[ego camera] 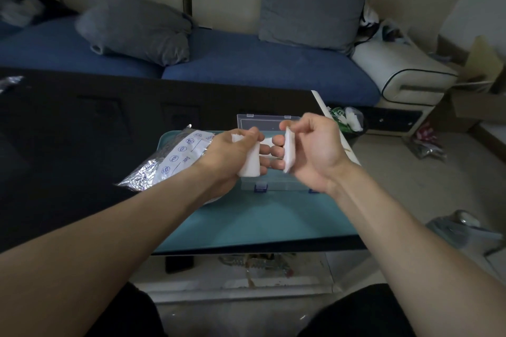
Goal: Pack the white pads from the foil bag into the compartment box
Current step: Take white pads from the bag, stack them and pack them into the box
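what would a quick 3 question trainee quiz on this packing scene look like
1. True or false: the left hand holds a white pad.
2. Where does the foil bag lie? A) left of the compartment box B) on the sofa
3. Fill in: the box's clear lid stands ____.

Key: 1 true. 2 A. 3 open; the right hand holds a pad too.

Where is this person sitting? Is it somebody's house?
Most likely a living room at home. There is a blue sofa with grey cushions behind a low dark table, and cardboard boxes lie on the floor at the side.
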`<act>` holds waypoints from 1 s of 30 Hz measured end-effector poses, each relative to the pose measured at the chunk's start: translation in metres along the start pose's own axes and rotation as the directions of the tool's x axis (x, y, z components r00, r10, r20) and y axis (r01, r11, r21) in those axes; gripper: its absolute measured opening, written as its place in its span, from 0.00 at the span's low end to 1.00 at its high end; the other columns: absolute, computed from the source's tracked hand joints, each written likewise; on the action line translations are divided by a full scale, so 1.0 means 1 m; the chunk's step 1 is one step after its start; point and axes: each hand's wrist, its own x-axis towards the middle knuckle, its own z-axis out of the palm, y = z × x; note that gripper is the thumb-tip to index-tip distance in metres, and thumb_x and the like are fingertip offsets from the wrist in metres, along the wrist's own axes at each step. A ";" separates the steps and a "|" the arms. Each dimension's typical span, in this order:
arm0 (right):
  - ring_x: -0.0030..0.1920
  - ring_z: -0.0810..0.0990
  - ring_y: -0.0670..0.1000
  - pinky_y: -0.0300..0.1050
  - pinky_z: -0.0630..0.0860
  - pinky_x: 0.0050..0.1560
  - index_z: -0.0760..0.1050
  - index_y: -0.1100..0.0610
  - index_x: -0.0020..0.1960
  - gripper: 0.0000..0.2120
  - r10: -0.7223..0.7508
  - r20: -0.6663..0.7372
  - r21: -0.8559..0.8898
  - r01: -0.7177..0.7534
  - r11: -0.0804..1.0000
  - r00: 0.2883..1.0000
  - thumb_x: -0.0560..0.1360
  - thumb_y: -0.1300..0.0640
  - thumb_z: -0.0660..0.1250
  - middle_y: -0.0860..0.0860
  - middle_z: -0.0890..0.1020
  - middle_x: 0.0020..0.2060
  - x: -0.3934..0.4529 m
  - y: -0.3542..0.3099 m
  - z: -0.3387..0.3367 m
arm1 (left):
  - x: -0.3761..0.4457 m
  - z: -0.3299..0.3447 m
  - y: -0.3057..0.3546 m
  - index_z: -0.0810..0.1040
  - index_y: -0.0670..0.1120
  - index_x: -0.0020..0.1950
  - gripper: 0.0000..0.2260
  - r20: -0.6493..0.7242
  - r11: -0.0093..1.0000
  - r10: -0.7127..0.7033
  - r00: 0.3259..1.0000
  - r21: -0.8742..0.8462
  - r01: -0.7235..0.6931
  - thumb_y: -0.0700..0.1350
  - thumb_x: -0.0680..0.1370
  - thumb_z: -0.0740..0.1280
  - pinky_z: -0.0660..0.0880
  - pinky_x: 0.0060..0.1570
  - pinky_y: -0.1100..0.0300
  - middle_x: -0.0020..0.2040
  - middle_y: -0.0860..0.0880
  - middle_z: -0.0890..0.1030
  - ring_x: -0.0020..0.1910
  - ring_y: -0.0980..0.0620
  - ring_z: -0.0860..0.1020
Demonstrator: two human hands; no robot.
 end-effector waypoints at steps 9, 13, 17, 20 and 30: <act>0.47 0.86 0.55 0.47 0.83 0.41 0.74 0.59 0.56 0.19 0.021 0.070 -0.273 -0.001 0.962 0.997 0.70 0.76 0.69 0.60 0.84 0.50 0.007 0.010 -0.019 | -0.002 0.004 0.008 0.80 0.41 0.50 0.22 0.042 0.989 -0.148 0.988 -0.018 0.149 0.59 0.82 0.59 0.78 0.42 0.54 0.43 0.44 0.84 0.41 0.47 0.82; 0.39 0.86 0.55 0.46 0.82 0.35 0.77 0.63 0.53 0.20 -0.098 -0.015 -0.448 0.081 0.890 0.995 0.64 0.70 0.79 0.58 0.86 0.41 0.006 0.014 -0.018 | -0.006 0.003 0.008 0.81 0.41 0.58 0.32 0.328 0.961 -0.234 0.915 -0.063 0.269 0.65 0.82 0.50 0.74 0.62 0.52 0.53 0.44 0.83 0.53 0.46 0.81; 0.35 0.84 0.50 0.41 0.75 0.28 0.80 0.59 0.50 0.21 -0.239 -0.003 -0.714 0.165 0.681 0.971 0.61 0.59 0.84 0.53 0.87 0.37 0.009 0.016 -0.018 | -0.007 0.003 0.006 0.79 0.48 0.66 0.27 0.406 0.968 -0.234 0.884 0.010 0.251 0.64 0.82 0.52 0.70 0.41 0.61 0.52 0.49 0.82 0.41 0.54 0.78; 0.34 0.82 0.46 0.41 0.76 0.29 0.84 0.59 0.51 0.16 -0.291 0.067 -0.773 0.234 0.590 0.954 0.66 0.55 0.82 0.50 0.86 0.37 0.011 0.015 -0.021 | -0.005 0.002 0.003 0.79 0.47 0.64 0.20 0.338 0.972 -0.233 0.912 0.051 0.229 0.57 0.83 0.57 0.71 0.38 0.60 0.45 0.49 0.82 0.39 0.54 0.78; 0.35 0.84 0.49 0.44 0.81 0.35 0.82 0.57 0.47 0.04 -0.271 -0.012 -0.713 0.182 0.677 0.962 0.74 0.61 0.76 0.53 0.84 0.37 0.012 0.008 -0.037 | -0.002 -0.005 0.006 0.79 0.41 0.59 0.18 0.221 0.978 -0.201 0.954 -0.001 0.206 0.55 0.82 0.61 0.77 0.35 0.59 0.45 0.45 0.83 0.37 0.51 0.81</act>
